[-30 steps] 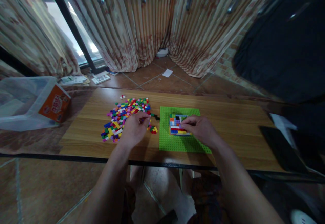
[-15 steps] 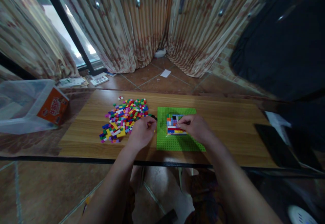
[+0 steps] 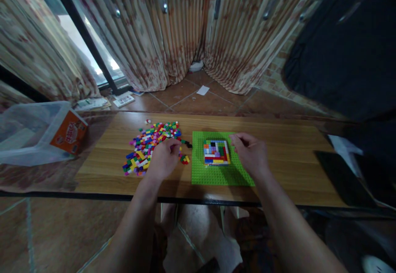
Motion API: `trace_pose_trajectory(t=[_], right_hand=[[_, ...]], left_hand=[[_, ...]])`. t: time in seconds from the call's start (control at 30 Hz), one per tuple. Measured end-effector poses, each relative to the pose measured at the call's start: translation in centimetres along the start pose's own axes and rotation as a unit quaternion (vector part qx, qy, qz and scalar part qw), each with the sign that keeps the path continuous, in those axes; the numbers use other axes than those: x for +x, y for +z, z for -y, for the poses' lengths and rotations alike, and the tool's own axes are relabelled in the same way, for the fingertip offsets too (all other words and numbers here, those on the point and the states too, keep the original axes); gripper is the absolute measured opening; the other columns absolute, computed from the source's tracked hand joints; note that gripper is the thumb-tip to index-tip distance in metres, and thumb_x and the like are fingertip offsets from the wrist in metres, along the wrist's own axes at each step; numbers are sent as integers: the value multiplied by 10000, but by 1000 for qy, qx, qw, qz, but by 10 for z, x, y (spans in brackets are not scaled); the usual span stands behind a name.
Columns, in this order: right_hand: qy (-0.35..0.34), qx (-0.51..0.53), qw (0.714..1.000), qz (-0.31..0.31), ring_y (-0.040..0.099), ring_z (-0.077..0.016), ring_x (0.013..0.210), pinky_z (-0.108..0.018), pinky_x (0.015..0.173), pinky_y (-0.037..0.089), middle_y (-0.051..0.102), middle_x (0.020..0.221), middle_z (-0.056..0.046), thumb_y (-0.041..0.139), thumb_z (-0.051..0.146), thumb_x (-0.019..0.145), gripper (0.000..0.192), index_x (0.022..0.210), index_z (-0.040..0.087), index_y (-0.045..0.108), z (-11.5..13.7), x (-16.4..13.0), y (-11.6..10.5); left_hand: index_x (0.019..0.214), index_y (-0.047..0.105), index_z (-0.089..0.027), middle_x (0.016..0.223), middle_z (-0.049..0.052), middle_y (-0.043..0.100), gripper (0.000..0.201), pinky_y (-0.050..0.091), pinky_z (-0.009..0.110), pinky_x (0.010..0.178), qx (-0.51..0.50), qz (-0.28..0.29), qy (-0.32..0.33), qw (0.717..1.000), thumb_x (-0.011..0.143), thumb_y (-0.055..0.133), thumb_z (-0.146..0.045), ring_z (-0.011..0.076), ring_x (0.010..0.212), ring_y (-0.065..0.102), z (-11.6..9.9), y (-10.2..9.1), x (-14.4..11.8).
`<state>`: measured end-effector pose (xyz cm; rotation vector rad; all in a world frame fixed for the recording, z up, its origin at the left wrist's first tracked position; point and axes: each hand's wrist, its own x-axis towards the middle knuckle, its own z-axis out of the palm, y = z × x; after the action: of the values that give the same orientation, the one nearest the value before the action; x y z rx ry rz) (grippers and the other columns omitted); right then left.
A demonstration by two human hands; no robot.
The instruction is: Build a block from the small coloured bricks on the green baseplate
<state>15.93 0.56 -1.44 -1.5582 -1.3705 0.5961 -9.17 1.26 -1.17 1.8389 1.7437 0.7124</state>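
Observation:
A green studded baseplate [image 3: 202, 176] lies on the wooden table, bearing a low, roughly square build of multicoloured toy bricks [image 3: 217, 160]. My right hand [image 3: 252, 151] hovers over the plate's right side, apart from the build. Its thumb and forefinger are pinched together; whatever may be between them is too small to make out. Over the right edge of the loose brick pile [image 3: 145, 145], my left hand [image 3: 165, 157] is closed, fingertips together, and its contents are hidden. Beside that hand lie a few red and yellow bricks [image 3: 185, 159] and some black pieces [image 3: 188, 144].
The table [image 3: 287, 153] has a dark front edge. A clear plastic bin [image 3: 34, 141] with an orange label stands at the left. Dark flat objects [image 3: 343, 178] lie at the right end. Curtains [image 3: 173, 29] hang beyond the table.
My right hand has moved right, off the brick build, which now shows fully. My left hand has shifted slightly left, uncovering red and yellow bricks beside it.

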Motion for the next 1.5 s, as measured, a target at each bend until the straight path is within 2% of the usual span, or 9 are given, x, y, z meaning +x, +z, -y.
trace_pose_trajectory(t=[0.33, 0.5, 0.57, 0.67, 0.83, 0.97, 1.17, 1.37, 1.5], right_hand=[[-40, 35, 998, -37, 581, -148, 600, -262, 571, 434, 652, 640, 2, 581, 403, 852, 269, 746, 188, 702, 17, -9, 8], [-72, 39, 996, -34, 607, -157, 634, -274, 605, 465, 682, 692, -9, 581, 373, 876, 235, 785, 198, 709, 26, -17, 15], [-102, 25, 994, -2, 635, -170, 694, -287, 648, 484, 708, 758, -23, 570, 365, 895, 226, 809, 209, 710, 32, -24, 21], [-161, 1, 984, 76, 661, -180, 783, -297, 718, 496, 727, 847, -34, 548, 321, 923, 198, 864, 225, 710, 43, -36, 34], [-204, -27, 964, 168, 671, -180, 791, -291, 729, 494, 718, 849, -37, 529, 223, 928, 174, 892, 233, 698, 55, -51, 60], [-200, -61, 955, 209, 673, -196, 852, -312, 771, 495, 712, 909, -49, 523, 188, 924, 169, 927, 230, 687, 55, -58, 76], [-214, -78, 934, 277, 651, -194, 863, -324, 784, 492, 684, 921, -49, 515, 166, 935, 169, 915, 223, 673, 51, -67, 90], [-228, -84, 913, 328, 636, -195, 896, -331, 828, 499, 669, 954, -53, 506, 163, 942, 183, 953, 222, 679, 50, -80, 107], [-234, -69, 912, 331, 617, -198, 934, -338, 847, 495, 663, 997, -57, 516, 175, 939, 180, 978, 223, 685, 57, -87, 123]], left_hand=[[934, 755, -154, 882, 76, 749, 317, 456, 274, 709, 72, -49, -48, 995, 839, 463, -231, 207, 773, 647, 20, -25, 1], [962, 764, -156, 817, 53, 727, 311, 439, 251, 701, 74, -75, -83, 991, 837, 486, -218, 191, 752, 636, 27, -35, 0], [942, 767, -158, 776, 45, 713, 304, 431, 246, 689, 75, -76, -93, 990, 841, 485, -214, 187, 737, 629, 29, -38, -2], [958, 767, -160, 769, 48, 711, 311, 427, 247, 681, 76, -76, -115, 988, 853, 481, -223, 188, 738, 631, 29, -42, -3], [1000, 768, -168, 873, 74, 745, 330, 442, 261, 725, 81, -71, -122, 987, 852, 478, -221, 203, 809, 655, 30, -44, -6], [940, 772, -159, 822, 69, 744, 319, 450, 269, 724, 68, -78, -123, 987, 835, 476, -215, 209, 801, 655, 39, -52, -8], [974, 764, -136, 828, 91, 751, 332, 480, 274, 696, 23, -153, -192, 969, 795, 504, -235, 201, 734, 668, 70, -82, -17], [961, 772, -131, 882, 135, 764, 325, 489, 320, 717, 97, -119, -263, 952, 775, 512, -187, 245, 768, 688, 81, -97, -30], [987, 768, -123, 934, 149, 764, 333, 489, 321, 747, 115, -110, -270, 950, 805, 498, -194, 258, 839, 691, 79, -97, -31]])
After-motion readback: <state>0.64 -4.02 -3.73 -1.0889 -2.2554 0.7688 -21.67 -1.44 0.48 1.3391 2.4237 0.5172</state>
